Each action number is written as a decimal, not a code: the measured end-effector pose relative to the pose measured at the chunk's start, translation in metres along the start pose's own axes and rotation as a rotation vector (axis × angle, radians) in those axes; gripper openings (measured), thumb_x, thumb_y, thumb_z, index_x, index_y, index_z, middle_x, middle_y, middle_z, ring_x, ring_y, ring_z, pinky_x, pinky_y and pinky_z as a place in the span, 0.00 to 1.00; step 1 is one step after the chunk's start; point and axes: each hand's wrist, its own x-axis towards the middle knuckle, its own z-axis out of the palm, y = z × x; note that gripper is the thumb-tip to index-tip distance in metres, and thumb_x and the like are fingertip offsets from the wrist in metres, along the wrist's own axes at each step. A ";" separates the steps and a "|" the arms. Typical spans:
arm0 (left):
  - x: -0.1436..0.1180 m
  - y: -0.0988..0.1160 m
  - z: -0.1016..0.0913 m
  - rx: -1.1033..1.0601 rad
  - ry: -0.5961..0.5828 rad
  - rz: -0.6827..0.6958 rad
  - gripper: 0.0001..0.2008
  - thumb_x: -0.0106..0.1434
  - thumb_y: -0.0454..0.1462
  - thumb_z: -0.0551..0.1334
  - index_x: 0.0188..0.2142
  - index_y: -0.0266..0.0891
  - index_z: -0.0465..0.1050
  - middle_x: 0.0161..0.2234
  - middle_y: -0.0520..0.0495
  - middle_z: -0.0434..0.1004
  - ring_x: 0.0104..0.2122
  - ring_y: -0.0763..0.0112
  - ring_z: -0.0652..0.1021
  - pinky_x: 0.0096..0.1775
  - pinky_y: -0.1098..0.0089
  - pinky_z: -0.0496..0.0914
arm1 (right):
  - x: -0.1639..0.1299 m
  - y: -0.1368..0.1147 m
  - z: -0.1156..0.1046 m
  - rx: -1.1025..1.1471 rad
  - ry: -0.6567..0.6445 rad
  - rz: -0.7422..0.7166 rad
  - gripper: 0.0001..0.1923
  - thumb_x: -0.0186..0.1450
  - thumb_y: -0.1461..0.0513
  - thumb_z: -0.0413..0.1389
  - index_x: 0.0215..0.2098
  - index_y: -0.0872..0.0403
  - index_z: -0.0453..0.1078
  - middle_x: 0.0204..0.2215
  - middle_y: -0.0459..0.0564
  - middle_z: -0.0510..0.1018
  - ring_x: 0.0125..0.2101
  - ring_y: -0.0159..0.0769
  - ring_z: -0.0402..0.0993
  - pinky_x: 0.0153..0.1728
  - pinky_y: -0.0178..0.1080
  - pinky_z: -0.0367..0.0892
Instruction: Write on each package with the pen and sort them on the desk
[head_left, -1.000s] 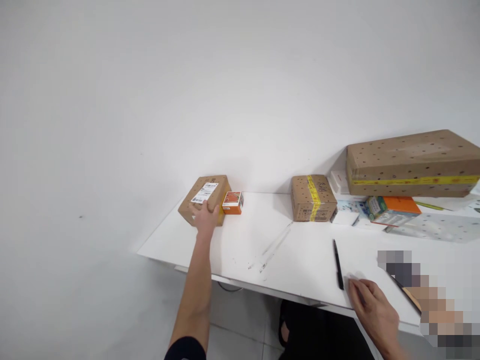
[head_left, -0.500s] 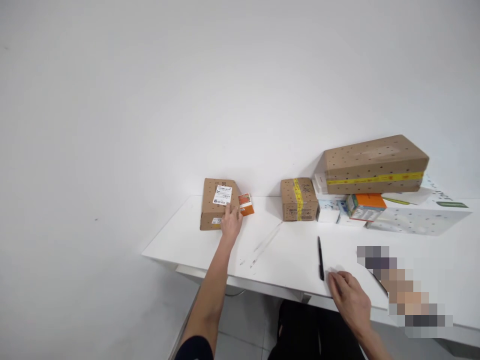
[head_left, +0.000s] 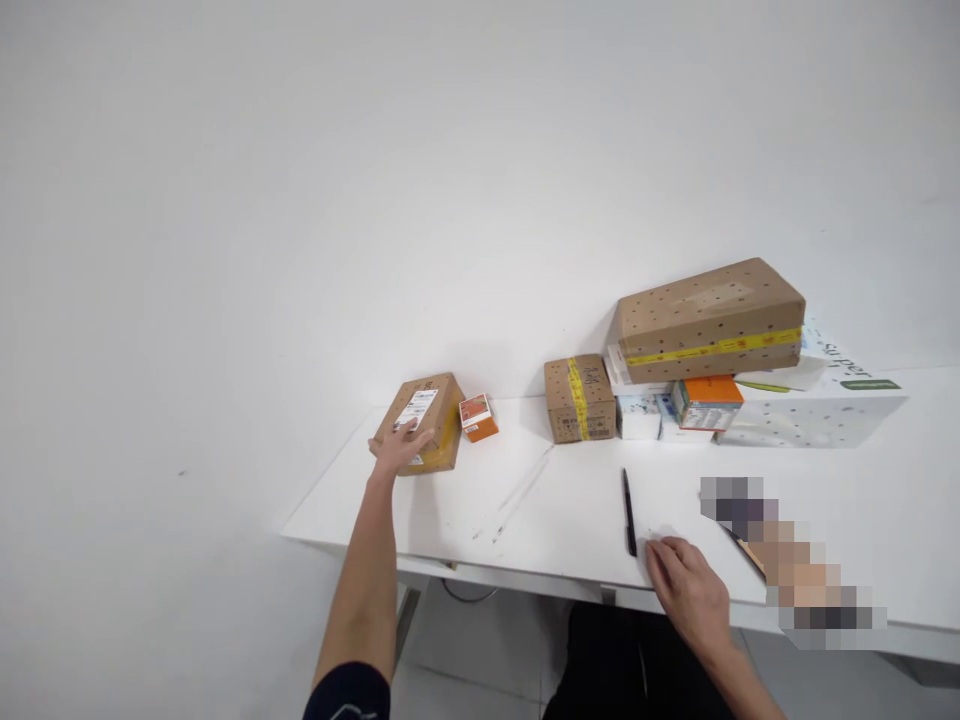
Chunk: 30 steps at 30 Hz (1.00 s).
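A small brown cardboard parcel (head_left: 429, 405) with a white label lies at the far left of the white table (head_left: 570, 510). My left hand (head_left: 399, 447) rests flat on its near corner, fingers spread. Just right of the parcel sits a small orange box (head_left: 478, 417), apart from it. My right hand (head_left: 686, 590) lies palm down on the table's near edge, holding nothing. A black pen (head_left: 628, 512) lies right beside its fingers.
A taped brown box (head_left: 578, 399) stands mid-table by the wall. A long brown parcel (head_left: 709, 318) with yellow tape tops a pile of small boxes (head_left: 705, 402) and a flat white box (head_left: 821, 412). A blurred patch (head_left: 795, 560) covers the right front.
The labelled parcel has turned under my left hand, which slid from its right edge to its near left corner. My right hand stayed by the pen.
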 end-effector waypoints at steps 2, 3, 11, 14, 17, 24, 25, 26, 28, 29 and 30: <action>0.003 0.002 0.004 -0.018 -0.046 0.071 0.28 0.55 0.55 0.60 0.53 0.52 0.69 0.60 0.44 0.62 0.62 0.51 0.58 0.61 0.51 0.50 | 0.000 0.000 0.001 0.008 0.002 0.007 0.12 0.68 0.58 0.50 0.35 0.53 0.74 0.32 0.50 0.77 0.32 0.35 0.72 0.33 0.35 0.64; 0.002 0.003 0.006 -0.027 -0.062 0.099 0.28 0.55 0.53 0.61 0.54 0.51 0.68 0.61 0.45 0.61 0.63 0.53 0.58 0.61 0.53 0.50 | 0.000 0.000 0.002 0.011 0.005 0.012 0.12 0.67 0.58 0.50 0.35 0.53 0.74 0.32 0.50 0.77 0.32 0.35 0.72 0.33 0.35 0.64; -0.058 0.101 0.032 -0.304 0.107 0.359 0.24 0.57 0.49 0.61 0.53 0.50 0.69 0.61 0.46 0.60 0.64 0.48 0.52 0.62 0.49 0.48 | 0.006 -0.003 -0.002 0.167 -0.058 0.116 0.12 0.68 0.58 0.49 0.36 0.52 0.73 0.33 0.50 0.77 0.30 0.34 0.74 0.30 0.34 0.66; -0.084 0.183 0.061 -0.764 -0.149 0.406 0.33 0.58 0.49 0.62 0.60 0.42 0.59 0.61 0.41 0.60 0.63 0.57 0.59 0.61 0.61 0.54 | 0.045 -0.008 -0.005 0.366 -0.039 0.160 0.14 0.69 0.57 0.47 0.40 0.53 0.72 0.37 0.53 0.76 0.34 0.36 0.75 0.34 0.36 0.69; -0.100 0.239 0.083 -1.004 -0.308 0.214 0.34 0.61 0.52 0.57 0.62 0.38 0.54 0.58 0.37 0.66 0.57 0.59 0.69 0.55 0.64 0.64 | 0.108 -0.010 0.006 0.475 -0.028 0.250 0.18 0.68 0.54 0.46 0.49 0.54 0.69 0.46 0.58 0.74 0.43 0.42 0.74 0.41 0.43 0.71; -0.108 0.236 0.088 -1.166 -0.301 0.146 0.24 0.61 0.44 0.57 0.56 0.43 0.63 0.52 0.44 0.73 0.50 0.63 0.74 0.49 0.66 0.68 | 0.190 -0.020 0.048 0.643 -0.146 0.410 0.30 0.63 0.49 0.48 0.57 0.59 0.61 0.52 0.64 0.70 0.53 0.51 0.67 0.47 0.53 0.68; -0.109 0.229 0.085 -1.193 -0.300 0.142 0.23 0.60 0.43 0.58 0.55 0.42 0.64 0.51 0.44 0.74 0.49 0.64 0.74 0.48 0.67 0.68 | 0.183 -0.026 0.048 0.663 -0.152 0.401 0.30 0.64 0.49 0.48 0.57 0.58 0.61 0.52 0.63 0.70 0.51 0.49 0.68 0.45 0.51 0.69; -0.110 0.221 0.082 -1.219 -0.298 0.137 0.22 0.59 0.42 0.59 0.53 0.42 0.66 0.50 0.44 0.74 0.48 0.64 0.75 0.47 0.67 0.69 | 0.171 -0.034 0.046 0.692 -0.158 0.395 0.29 0.64 0.49 0.48 0.57 0.57 0.61 0.51 0.62 0.71 0.49 0.47 0.70 0.44 0.50 0.70; -0.116 0.201 0.076 -1.267 -0.294 0.127 0.21 0.57 0.42 0.60 0.50 0.40 0.68 0.48 0.44 0.75 0.46 0.64 0.75 0.46 0.67 0.69 | 0.138 -0.053 0.034 0.788 -0.166 0.393 0.28 0.64 0.49 0.49 0.57 0.55 0.61 0.51 0.59 0.70 0.47 0.43 0.71 0.43 0.47 0.71; -0.120 0.190 0.074 -1.287 -0.295 0.126 0.20 0.56 0.42 0.61 0.48 0.39 0.69 0.46 0.44 0.76 0.45 0.64 0.75 0.46 0.67 0.69 | 0.119 -0.064 0.026 0.852 -0.188 0.393 0.28 0.64 0.50 0.50 0.58 0.54 0.60 0.51 0.58 0.69 0.47 0.42 0.71 0.45 0.46 0.70; -0.125 0.178 0.072 -1.303 -0.298 0.125 0.20 0.55 0.43 0.61 0.47 0.38 0.70 0.45 0.44 0.76 0.45 0.63 0.75 0.45 0.67 0.69 | 0.100 -0.073 0.016 0.913 -0.211 0.383 0.27 0.64 0.51 0.50 0.58 0.53 0.60 0.52 0.58 0.68 0.48 0.41 0.71 0.47 0.45 0.69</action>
